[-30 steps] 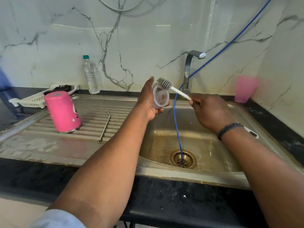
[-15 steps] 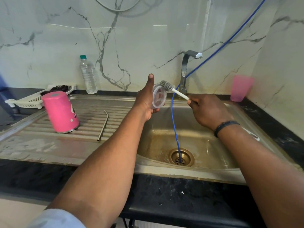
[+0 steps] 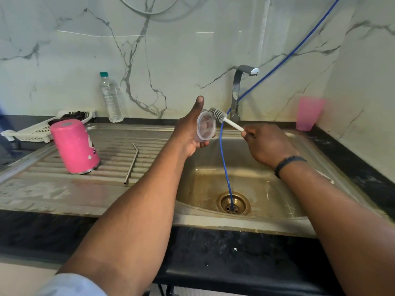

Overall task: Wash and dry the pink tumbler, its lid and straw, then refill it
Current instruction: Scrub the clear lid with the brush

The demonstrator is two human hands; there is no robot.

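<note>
Scrubbing is going on over the sink [image 3: 320,165]: the left hand [image 3: 188,133] is gripping the clear lid [image 3: 205,126] on edge, its face turning right, while the right hand [image 3: 267,144] is gripping the brush [image 3: 222,118]. I think the bristles should be pressing into the rim groove. Beside them, the pink tumbler [image 3: 74,146] is standing upside down and the straw [image 3: 131,163] is lying lengthwise along the drainboard.

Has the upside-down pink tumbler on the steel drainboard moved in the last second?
No. The pink tumbler sits by the bent metal straw as before; only the camera shifted.
</note>
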